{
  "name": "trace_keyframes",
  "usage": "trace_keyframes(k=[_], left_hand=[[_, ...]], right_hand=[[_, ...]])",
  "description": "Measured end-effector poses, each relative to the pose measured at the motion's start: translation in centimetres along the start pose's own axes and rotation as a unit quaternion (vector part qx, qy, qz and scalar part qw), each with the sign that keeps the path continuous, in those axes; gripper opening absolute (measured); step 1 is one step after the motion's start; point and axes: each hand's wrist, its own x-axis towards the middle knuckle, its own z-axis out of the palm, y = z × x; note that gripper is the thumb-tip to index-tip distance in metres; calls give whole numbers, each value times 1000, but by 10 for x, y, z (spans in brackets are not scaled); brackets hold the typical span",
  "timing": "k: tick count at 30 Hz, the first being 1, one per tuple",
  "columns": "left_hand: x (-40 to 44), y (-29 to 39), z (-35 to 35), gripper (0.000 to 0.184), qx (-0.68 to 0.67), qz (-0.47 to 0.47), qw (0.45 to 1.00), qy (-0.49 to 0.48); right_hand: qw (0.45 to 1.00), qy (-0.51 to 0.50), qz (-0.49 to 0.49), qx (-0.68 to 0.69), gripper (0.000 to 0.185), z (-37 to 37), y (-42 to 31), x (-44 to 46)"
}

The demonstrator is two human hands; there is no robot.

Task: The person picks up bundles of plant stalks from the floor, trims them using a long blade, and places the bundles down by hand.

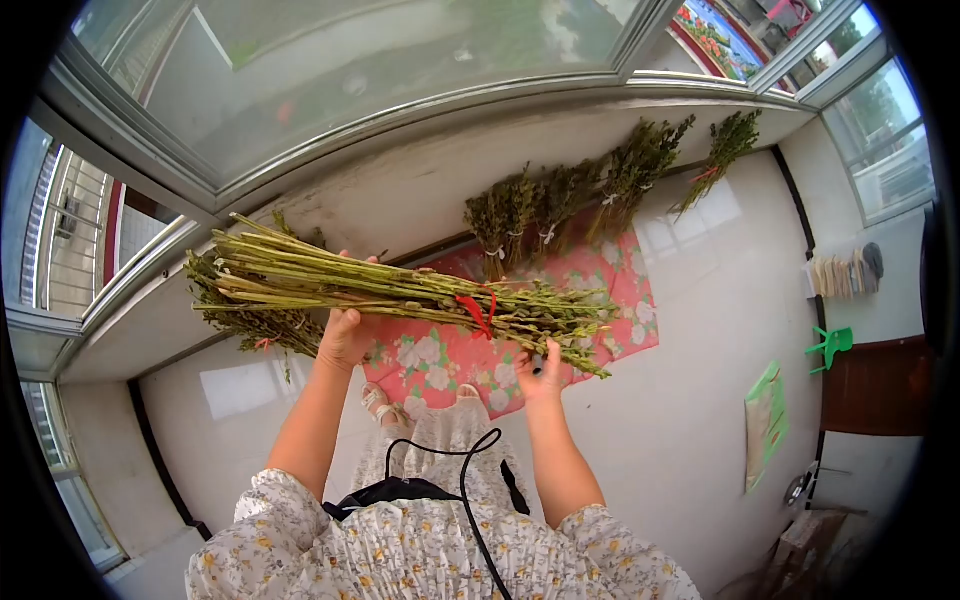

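Stems could slide out of the long bundle of dry, green-brown leafy stalks, because its thin red ribbon-like tie sits toward the leafy end and leaves the bare ends splayed. The bundle lies crosswise before you, gripped in your left hand, its leafy part by your right hand, whose hold I cannot tell

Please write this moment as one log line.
left hand: grips bundle by stems | right hand: at leafy end | red tie: around bundle
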Motion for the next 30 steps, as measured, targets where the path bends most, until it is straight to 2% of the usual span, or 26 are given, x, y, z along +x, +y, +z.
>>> trace_keyframes(k=[1, 5, 7, 8, 9, 10, 11, 12, 14, 15, 16, 17, 18, 19, 20, 21, 23, 25, 26, 28, 29, 30], left_hand=[[6, 10, 16, 93, 11, 44, 999, -6], [24, 30, 31, 105, -28, 55, 997, -48], [27, 40, 46, 104, 95, 50, 991, -85], [28, 45, 57, 96, 106, 61, 988, -90], [30, 48, 68, 96, 106, 58, 988, -92], [33, 48, 80, 90, 104, 77, 988, -86], [34, 48, 92, 84, 101, 97, 987, -78], [36, 45, 104, 72, 93, 98, 989, -64], [41, 36, 101, 68, 119, 56, 990, -40], [43, 32, 100, 64, 143, 17, 989, -14], [45, 24, 111, 52, 140, 20, 990, 8], [49, 17, 116, 52, 141, 20, 990, 7], [55, 9, 118, 46, 141, 18, 990, 27], [60, 3, 122, 41, 140, 16, 989, 46], [64, -3, 129, 35, 143, -2, 985, 95], [67, -8, 127, 35, 144, -3, 985, 93], [75, -23, 114, 34, 211, 22, 971, 113], [74, -28, 116, 34, 237, 42, 965, 106], [73, -29, 117, 33, 253, 46, 960, 107], [72, -34, 115, 32, 272, 46, 955, 106], [73, -36, 110, 33, 286, 51, 952, 99], [75, -37, 108, 33, 299, 58, 948, 90]], right_hand=[[1000, -6, 16, 0, 27, 1, -3, 1], [999, -15, 45, -24, 28, 12, -11, 2], [998, 4, 51, -22, 33, 6, -17, 12], [997, 15, 79, -5, 34, 5, -19, 17], [994, 24, 107, 11, 36, 5, -21, 18], [994, 5, 112, 9, 45, 4, -22, 18], [994, 6, 112, 13, 45, 3, -23, 16], [992, -13, 123, -31, 49, 3, -25, 13], [981, -11, 169, -94, 62, 0, -30, 10], [981, -12, 168, -91, 62, -5, -31, 9], [977, -11, 157, -144, 54, -15, -30, 9], [970, -9, 145, -196, 47, -25, -28, 8], [961, -50, 161, -218, 42, -40, -30, 9], [962, -50, 160, -216, 42, -56, -32, 10], [933, -40, 164, -317, 43, -73, -35, 9], [894, -28, 167, -415, 47, -90, -39, 5], [861, 2, 153, -485, 57, -121, -52, -9], [783, 16, 87, -615, 57, -139, -71, -39], [785, 17, 87, -613, 57, -143, -79, -55], [693, 28, -10, -720, 55, -147, -88, -91], [696, 30, -8, -717, 55, -147, -91, -106], [676, 21, -58, -734, 54, -145, -95, -119]])
